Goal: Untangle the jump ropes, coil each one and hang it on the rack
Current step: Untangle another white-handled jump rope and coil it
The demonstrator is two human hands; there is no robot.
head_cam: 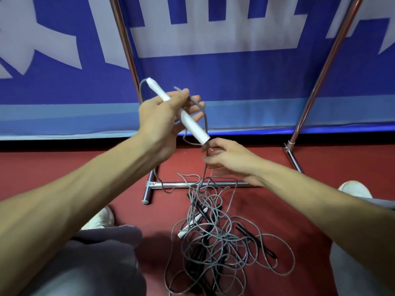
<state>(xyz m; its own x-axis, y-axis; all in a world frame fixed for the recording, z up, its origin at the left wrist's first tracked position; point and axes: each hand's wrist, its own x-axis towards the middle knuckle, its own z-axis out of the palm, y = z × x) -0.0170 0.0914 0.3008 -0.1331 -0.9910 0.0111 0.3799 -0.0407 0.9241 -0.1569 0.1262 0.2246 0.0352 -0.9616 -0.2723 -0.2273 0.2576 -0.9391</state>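
Note:
My left hand [164, 116] holds a white jump-rope handle [193, 124] tilted, its narrow end up-left, thumb on top. Grey cord [204, 116] loops from the handle's top behind my fingers and runs down. My right hand [226, 157], just below the handle's lower end, pinches that grey cord. The cord drops into a tangled heap of grey ropes [218, 238] on the red floor, mixed with black handles [245, 230] and another white handle [190, 226]. The metal rack [192, 184] stands behind the heap; only its base bars and two slanted uprights show.
A blue and white banner [213, 71] hangs behind the rack. My knees in grey trousers [102, 253] and white shoes [100, 218] flank the heap. The rack's foot [147, 193] lies left of the ropes, its right upright [316, 90] leaning away.

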